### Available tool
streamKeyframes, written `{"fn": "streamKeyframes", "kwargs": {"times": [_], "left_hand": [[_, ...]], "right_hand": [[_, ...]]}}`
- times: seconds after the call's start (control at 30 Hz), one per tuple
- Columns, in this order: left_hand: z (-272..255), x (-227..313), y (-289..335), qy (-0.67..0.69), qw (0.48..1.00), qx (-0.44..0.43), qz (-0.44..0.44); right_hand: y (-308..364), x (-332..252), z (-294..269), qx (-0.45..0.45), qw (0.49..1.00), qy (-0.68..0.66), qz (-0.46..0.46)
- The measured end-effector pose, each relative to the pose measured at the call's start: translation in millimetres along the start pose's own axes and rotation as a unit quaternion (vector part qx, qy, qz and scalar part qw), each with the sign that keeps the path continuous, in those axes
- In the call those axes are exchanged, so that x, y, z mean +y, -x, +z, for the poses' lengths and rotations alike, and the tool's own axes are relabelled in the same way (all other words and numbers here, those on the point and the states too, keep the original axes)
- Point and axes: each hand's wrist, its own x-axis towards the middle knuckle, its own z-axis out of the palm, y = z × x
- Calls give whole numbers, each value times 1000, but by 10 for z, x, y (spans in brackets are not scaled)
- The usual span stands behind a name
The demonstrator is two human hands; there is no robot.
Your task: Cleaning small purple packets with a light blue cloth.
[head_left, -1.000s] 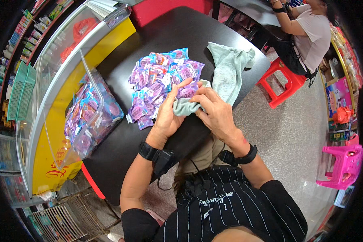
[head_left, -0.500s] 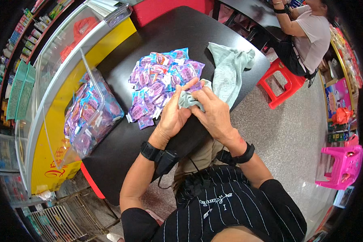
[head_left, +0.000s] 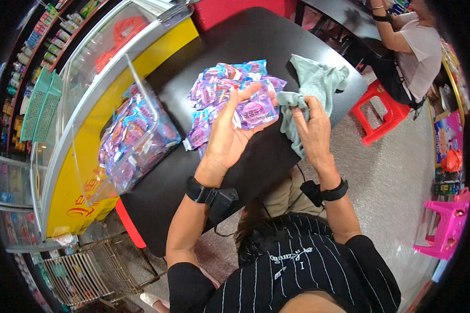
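My left hand [head_left: 228, 140] is turned palm up and holds a small purple plastic packet [head_left: 257, 111], fingers behind it and thumb near its left end. To its right, my right hand [head_left: 315, 128] pinches a bunched end of a pale green cloth [head_left: 318, 78]. The rest of that cloth spreads over the right side of the black table [head_left: 235, 36]. Beyond my left hand lies a loose pile of purple and blue packets [head_left: 209, 88], partly hidden by the hand.
Left of the pile, a clear plastic box [head_left: 164, 122] full of similar packets stands against a yellow-fronted glass display case [head_left: 177, 39]. A red stool [head_left: 368, 128] stands on the right, near a seated person [head_left: 420, 52]. Further right is a pink stool [head_left: 444, 224].
My hands have moved apart. The cloth has come off the packet, which now shows in my left hand, while my right hand keeps the cloth. The whole view has shifted slightly.
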Motion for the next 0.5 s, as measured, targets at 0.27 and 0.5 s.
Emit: {"fn": "streamKeyframes", "kwargs": {"times": [0.27,0.5], "left_hand": [[-162,1147,415,268,952,-102,108],[-987,1948,1205,62,902,179,388]], "right_hand": [[-7,32,53,22,999,48,-6],[17,2,89,19,999,50,-6]]}}
